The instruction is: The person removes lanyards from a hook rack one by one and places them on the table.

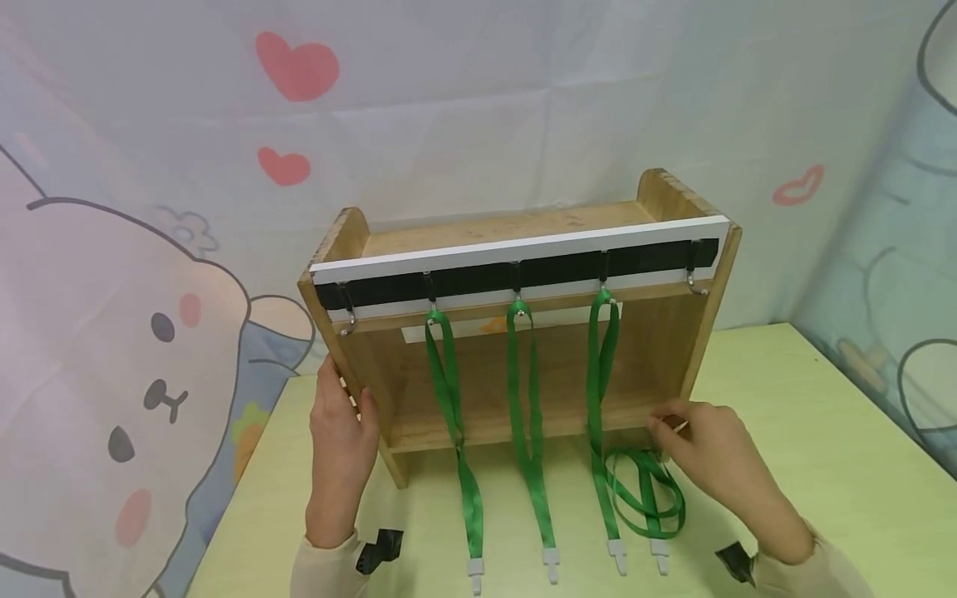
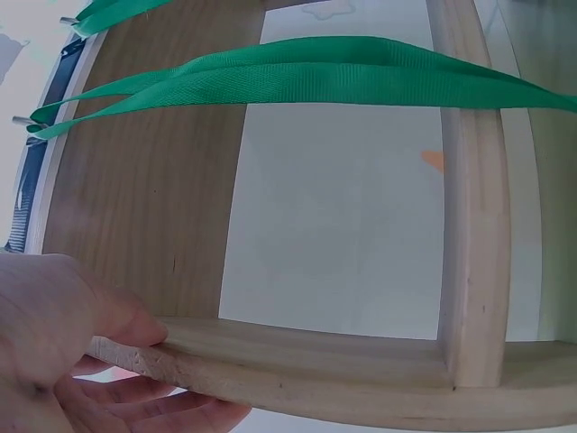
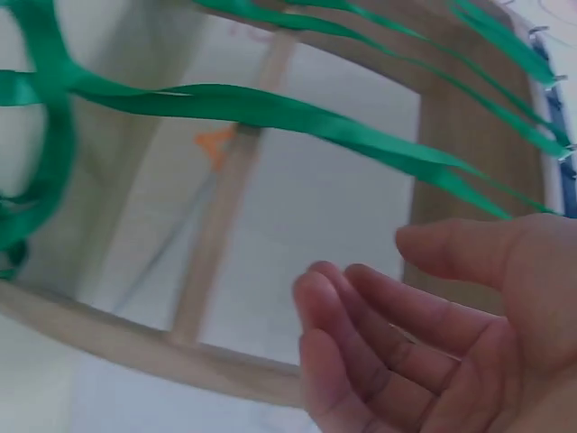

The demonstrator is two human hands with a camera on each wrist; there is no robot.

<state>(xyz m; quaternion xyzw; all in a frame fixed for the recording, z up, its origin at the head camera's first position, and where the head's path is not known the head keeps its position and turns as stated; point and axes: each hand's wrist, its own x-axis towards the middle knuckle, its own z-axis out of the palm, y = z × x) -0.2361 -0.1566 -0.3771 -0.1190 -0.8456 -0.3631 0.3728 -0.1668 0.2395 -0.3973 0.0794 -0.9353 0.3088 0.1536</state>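
A wooden shelf [image 1: 523, 425] stands on the table, with a black strip of several metal hooks along its white front edge. Three green lanyards [image 1: 519, 374] with white clips hang from the middle hooks; the two end hooks bear nothing. A fourth lanyard [image 1: 682, 507] lies looped on the table by the shelf's right leg. My left hand [image 1: 344, 432] grips the left side panel [image 2: 297, 365], thumb on the inner face and fingers outside. By the lower right side panel is my right hand [image 1: 710, 440]; in the right wrist view its fingers are loosely bent, holding nothing.
The pale yellow-green table [image 1: 792, 399] extends on both sides of the shelf. Behind it hangs a backdrop cloth [image 1: 463, 108] printed with hearts and a cartoon bear. Black pieces [image 1: 736, 563] show at both wrists.
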